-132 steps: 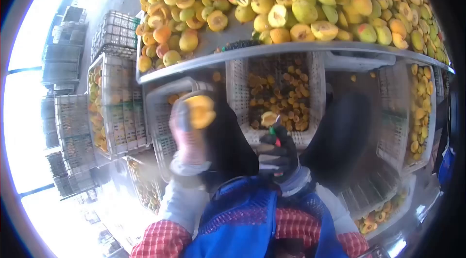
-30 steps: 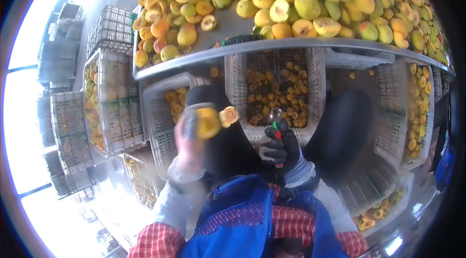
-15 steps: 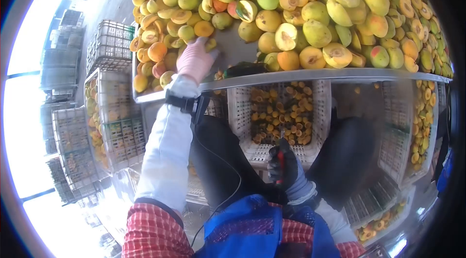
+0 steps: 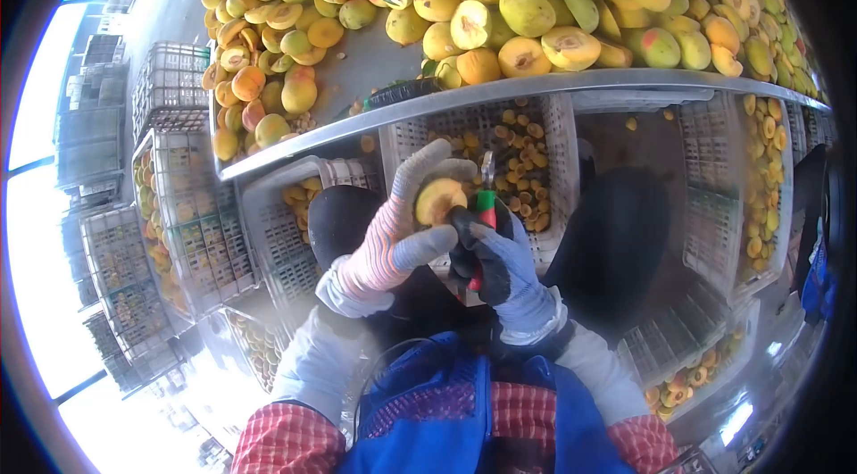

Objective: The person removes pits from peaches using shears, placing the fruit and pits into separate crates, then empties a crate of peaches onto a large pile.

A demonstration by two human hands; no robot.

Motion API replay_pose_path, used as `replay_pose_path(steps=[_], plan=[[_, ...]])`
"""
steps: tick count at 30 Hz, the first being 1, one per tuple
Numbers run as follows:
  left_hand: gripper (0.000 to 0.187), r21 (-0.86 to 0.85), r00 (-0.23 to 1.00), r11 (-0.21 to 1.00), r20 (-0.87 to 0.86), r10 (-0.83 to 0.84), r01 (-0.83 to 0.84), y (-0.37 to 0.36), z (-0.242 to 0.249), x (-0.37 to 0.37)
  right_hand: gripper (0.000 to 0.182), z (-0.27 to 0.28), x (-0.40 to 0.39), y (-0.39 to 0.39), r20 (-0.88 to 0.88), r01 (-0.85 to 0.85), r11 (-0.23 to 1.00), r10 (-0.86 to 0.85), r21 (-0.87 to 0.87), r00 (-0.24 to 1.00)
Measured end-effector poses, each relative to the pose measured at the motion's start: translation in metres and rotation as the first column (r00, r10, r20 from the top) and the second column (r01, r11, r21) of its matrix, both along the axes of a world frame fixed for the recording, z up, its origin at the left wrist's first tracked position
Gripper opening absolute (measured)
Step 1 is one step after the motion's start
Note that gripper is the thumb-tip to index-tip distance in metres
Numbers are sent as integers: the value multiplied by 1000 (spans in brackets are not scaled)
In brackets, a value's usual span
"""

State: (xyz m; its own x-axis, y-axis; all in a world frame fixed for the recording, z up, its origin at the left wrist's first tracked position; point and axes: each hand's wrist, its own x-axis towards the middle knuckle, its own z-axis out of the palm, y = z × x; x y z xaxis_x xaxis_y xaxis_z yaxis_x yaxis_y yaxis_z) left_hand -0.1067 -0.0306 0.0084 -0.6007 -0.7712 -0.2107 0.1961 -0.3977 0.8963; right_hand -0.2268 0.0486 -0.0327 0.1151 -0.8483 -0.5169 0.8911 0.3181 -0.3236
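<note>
My left hand [image 4: 386,240], in a striped glove, is raised above my lap. Its fingers curl round a peach half [image 4: 437,200] with the cut face up. Close against the fruit is my right hand [image 4: 511,261], in a dark-palmed glove. It grips a pitting tool [image 4: 486,201] with a red and green handle and a metal tip pointing up and away. The fingertips of the right hand overlap the near edge of the peach half. Below and beyond both hands, a white plastic crate [image 4: 564,153] holds many peach halves.
A metal-rimmed table [image 4: 357,121] heaped with peaches, many halved, spans the far side. A dark object [image 4: 402,93] lies at its rim. Slatted crates of fruit stand at left [image 4: 203,215] and right [image 4: 710,179]. My knees flank the middle crate.
My left hand has come back from the table pile to my lap, now with a peach half. My right hand has lifted the tool to meet it. The view has shifted slightly.
</note>
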Motion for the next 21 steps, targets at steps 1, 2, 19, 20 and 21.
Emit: replay_pose_path(steps=[1, 2, 19, 20, 21], plan=[[42, -19, 996, 998, 63, 69, -68, 8, -4, -3, 40, 0, 3, 0, 16, 40, 999, -40, -33, 999], [39, -42, 982, 990, 124, 141, -136, 16, -8, -6, 35, 5, 5, 0, -2, 95, 994, -95, -49, 995], [41, -96, 869, 955, 396, 296, -282, 36, -13, 7, 54, 21, 21, 46, -257, -386, 915, 403, 117, 878], [43, -106, 863, 957, 415, 289, -270, 37, -13, 7, 41, 23, 22, 48, -218, -361, 930, 368, 74, 904], [42, -94, 874, 965, 409, 262, -246, 37, -13, 8, 29, 24, 23, 51, -179, -331, 943, 331, 30, 927]])
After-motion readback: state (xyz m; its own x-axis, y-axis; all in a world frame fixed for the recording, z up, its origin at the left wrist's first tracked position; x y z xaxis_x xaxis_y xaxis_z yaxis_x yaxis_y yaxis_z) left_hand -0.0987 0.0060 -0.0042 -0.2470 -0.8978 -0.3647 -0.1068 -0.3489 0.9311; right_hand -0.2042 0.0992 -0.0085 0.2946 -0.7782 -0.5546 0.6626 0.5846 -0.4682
